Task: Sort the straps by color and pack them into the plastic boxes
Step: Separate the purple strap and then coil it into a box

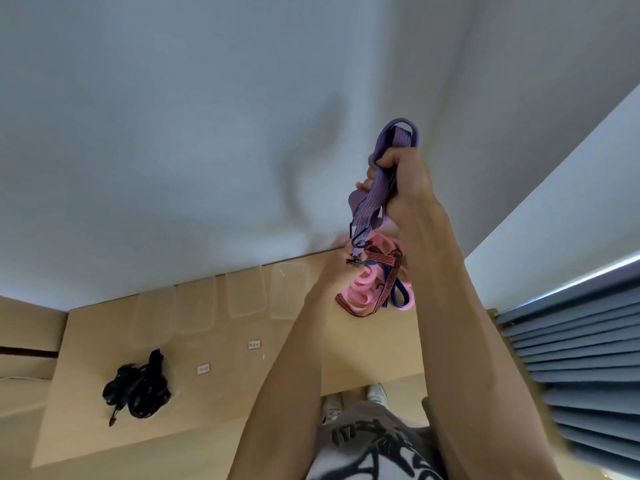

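Wooden table (pixel 277 393): right hand (pixel 405 181) grips blue-red strap (pixel 377 188) (raised); left hand (pixel 334 271) pinches its hook end.

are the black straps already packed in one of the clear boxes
No, the black straps lie in a loose pile on the bare table, in front of the clear boxes, not inside any of them.

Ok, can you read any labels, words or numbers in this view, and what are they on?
No text can be read here.
Small white label on the table: marks on it, too blurred to read.
Second small white label on the table: also too blurred.
Black markings on the person's shirt: no readable words.
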